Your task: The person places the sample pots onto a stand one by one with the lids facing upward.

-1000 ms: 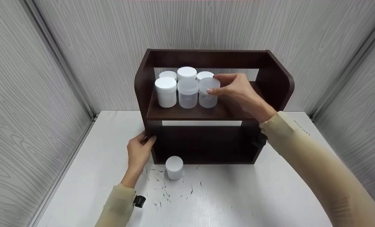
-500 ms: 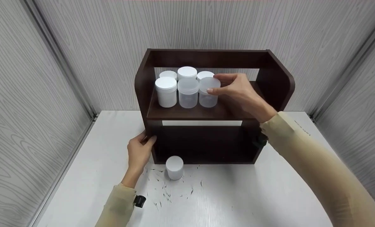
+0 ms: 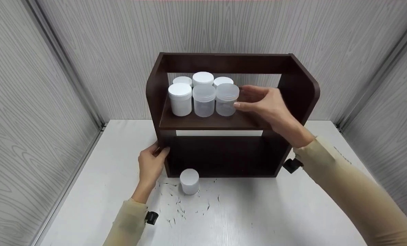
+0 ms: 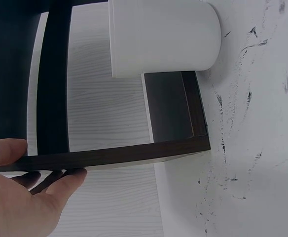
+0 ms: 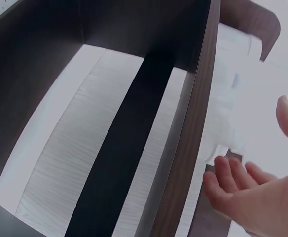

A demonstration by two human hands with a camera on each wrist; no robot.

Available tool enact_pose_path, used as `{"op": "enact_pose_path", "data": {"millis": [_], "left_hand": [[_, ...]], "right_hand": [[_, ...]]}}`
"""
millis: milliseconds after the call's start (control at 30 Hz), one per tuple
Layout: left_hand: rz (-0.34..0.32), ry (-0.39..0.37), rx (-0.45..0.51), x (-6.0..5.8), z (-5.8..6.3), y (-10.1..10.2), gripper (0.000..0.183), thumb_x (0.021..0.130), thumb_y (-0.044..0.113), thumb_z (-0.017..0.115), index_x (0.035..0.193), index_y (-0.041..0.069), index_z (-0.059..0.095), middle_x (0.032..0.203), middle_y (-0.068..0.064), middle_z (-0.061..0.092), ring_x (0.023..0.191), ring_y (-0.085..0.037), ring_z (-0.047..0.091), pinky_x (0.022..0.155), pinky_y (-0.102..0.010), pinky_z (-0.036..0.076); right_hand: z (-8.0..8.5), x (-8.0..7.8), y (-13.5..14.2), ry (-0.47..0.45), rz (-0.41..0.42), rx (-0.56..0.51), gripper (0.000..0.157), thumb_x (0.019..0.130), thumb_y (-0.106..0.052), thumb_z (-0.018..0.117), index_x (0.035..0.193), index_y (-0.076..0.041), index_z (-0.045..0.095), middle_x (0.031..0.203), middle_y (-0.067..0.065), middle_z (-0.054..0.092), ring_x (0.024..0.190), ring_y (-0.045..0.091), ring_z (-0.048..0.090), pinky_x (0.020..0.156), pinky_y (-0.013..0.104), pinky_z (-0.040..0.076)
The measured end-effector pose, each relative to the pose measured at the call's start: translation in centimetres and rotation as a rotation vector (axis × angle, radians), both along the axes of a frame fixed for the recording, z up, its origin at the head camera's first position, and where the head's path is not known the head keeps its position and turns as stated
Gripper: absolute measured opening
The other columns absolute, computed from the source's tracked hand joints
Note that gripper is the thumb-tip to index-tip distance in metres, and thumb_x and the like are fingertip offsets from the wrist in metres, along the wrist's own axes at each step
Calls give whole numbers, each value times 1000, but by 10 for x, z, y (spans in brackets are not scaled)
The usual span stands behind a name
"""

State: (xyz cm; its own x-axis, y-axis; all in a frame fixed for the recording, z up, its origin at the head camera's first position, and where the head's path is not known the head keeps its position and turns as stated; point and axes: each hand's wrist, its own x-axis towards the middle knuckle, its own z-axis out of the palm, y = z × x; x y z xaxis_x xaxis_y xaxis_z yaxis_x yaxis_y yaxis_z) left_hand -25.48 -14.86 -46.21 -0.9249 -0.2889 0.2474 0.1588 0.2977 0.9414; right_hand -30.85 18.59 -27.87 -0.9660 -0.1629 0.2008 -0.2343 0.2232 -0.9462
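Note:
My left hand (image 3: pixel 151 164) pinches the left side panel of a dark brown two-tier wooden shelf (image 3: pixel 220 128); in the left wrist view the thumb and fingers lie on opposite faces of the panel (image 4: pixel 129 152). On the upper tier, a translucent lidless jar (image 3: pixel 226 104) stands upright at the front row's right end. Right beside it is my right hand (image 3: pixel 270 106), fingers spread loosely and holding nothing, thumb tip at the jar's side. A second translucent jar (image 3: pixel 204 105) and a white lidded jar (image 3: pixel 181 102) complete that row. Behind them stand three white-lidded jars (image 3: pixel 203 78).
A white jar (image 3: pixel 189 182) stands on the white table in front of the shelf's lower left corner. Dark scuff marks (image 3: pixel 179 208) spot the tabletop around it. Grey wood-patterned walls (image 3: pixel 121 61) enclose the table at the back and sides.
My right hand has let go of the right translucent jar and drawn back slightly right and down. The jar stays in place. My left hand has not moved.

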Motion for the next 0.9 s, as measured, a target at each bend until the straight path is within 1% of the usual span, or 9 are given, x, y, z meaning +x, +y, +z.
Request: {"op": "enact_pose_path", "data": {"millis": [100, 167, 333, 400, 467, 567, 667, 800, 900], "left_hand": [[-12, 6, 5, 0, 0, 0, 45, 98, 12, 72, 138, -8, 63, 130, -25, 69, 116, -35, 71, 94, -35, 60], [-14, 7, 0, 0, 0, 0, 45, 99, 11, 72, 139, -8, 63, 130, -25, 69, 116, -35, 71, 93, -35, 60], [-2, 0, -11, -1, -1, 0, 45, 99, 11, 72, 138, -8, 63, 128, -25, 70, 114, -34, 72, 89, -28, 60], [3, -2, -12, -1, -1, 0, 44, 98, 11, 73, 137, -8, 64, 128, -25, 70, 113, -34, 72, 88, -26, 60], [7, -4, -16, -1, -1, 0, 44, 97, 11, 73, 136, -8, 65, 127, -24, 71, 113, -34, 72, 88, -27, 60], [13, -1, -23, -1, 0, 0, 43, 97, 11, 73, 136, -8, 65, 127, -24, 71, 113, -34, 72, 89, -30, 61], [9, -1, -18, -1, 0, -1, 44, 98, 12, 72, 137, -8, 64, 128, -24, 70, 113, -33, 72, 89, -31, 61], [6, -2, -15, -1, 0, 0, 45, 98, 12, 72, 138, -8, 64, 129, -24, 70, 113, -33, 72, 86, -25, 60], [11, -7, -12, -1, -1, 0, 45, 98, 12, 73, 137, -8, 64, 128, -24, 70, 113, -33, 72, 84, -23, 59]], "right_hand": [[-4, 13, 4, 21, -13, -15, 70, 82, -12, 93, 143, 2, 62, 136, 18, 68, 120, 29, 69, 98, 28, 56], [-7, 22, 8, 32, -23, -22, 70, 82, -12, 93, 144, 1, 62, 137, 18, 68, 119, 32, 70, 97, 29, 57], [-19, 45, 14, 90, -44, -14, 68, 80, -12, 94, 141, -1, 65, 137, 18, 68, 123, 35, 67, 98, 32, 57], [-25, 55, 16, 122, -54, -3, 66, 80, -12, 94, 139, -1, 67, 134, 18, 69, 122, 33, 68, 99, 33, 57], [-31, 64, 16, 149, -55, 6, 64, 80, -11, 94, 138, 1, 68, 133, 17, 70, 122, 30, 68, 101, 35, 56], [-43, 77, 15, 185, -45, 14, 62, 81, -9, 93, 136, 2, 68, 130, 15, 72, 120, 26, 68, 103, 36, 55], [-56, 88, 13, 216, -35, 15, 57, 80, -5, 93, 133, 2, 71, 127, 13, 73, 117, 24, 69, 106, 36, 52], [-77, 98, 12, 241, -28, 1, 53, 79, -1, 93, 129, 0, 73, 124, 11, 75, 114, 24, 70, 106, 36, 52], [-95, 104, 13, 236, -8, 3, 53, 80, 0, 92, 129, 1, 73, 124, 10, 74, 116, 24, 69, 106, 35, 52]]}}
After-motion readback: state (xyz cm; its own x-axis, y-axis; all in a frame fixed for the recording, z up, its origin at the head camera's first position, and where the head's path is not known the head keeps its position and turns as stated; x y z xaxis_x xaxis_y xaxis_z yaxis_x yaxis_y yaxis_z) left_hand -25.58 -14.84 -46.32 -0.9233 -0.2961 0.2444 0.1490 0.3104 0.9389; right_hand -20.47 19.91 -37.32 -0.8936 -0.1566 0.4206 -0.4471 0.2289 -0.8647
